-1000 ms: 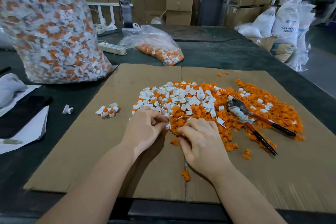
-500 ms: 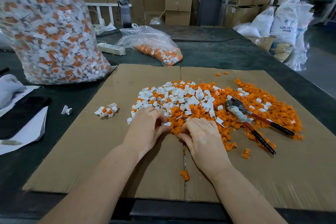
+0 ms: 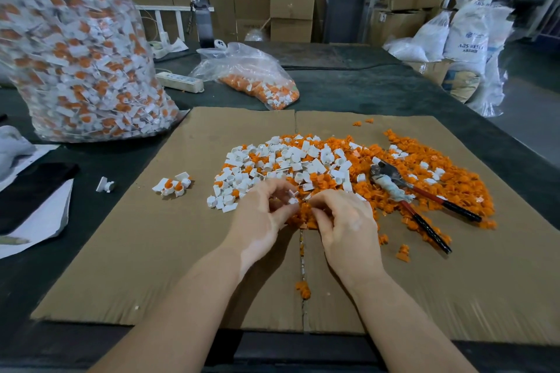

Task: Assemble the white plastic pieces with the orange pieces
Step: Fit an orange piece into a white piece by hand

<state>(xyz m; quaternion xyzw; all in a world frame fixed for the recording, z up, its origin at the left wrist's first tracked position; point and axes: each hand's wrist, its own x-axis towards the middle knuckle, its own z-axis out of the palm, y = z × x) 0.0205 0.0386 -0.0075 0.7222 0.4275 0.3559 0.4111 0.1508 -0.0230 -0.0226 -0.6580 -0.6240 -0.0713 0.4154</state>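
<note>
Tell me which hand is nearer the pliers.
Right. The right hand lies just left of the pliers; the left hand sits farther left, beyond it.

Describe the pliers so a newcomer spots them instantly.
Start at the cardboard sheet on the table, then the orange pile on its right half. The pliers lie on that pile: the only metal tool, with long red-and-black handles.
</note>
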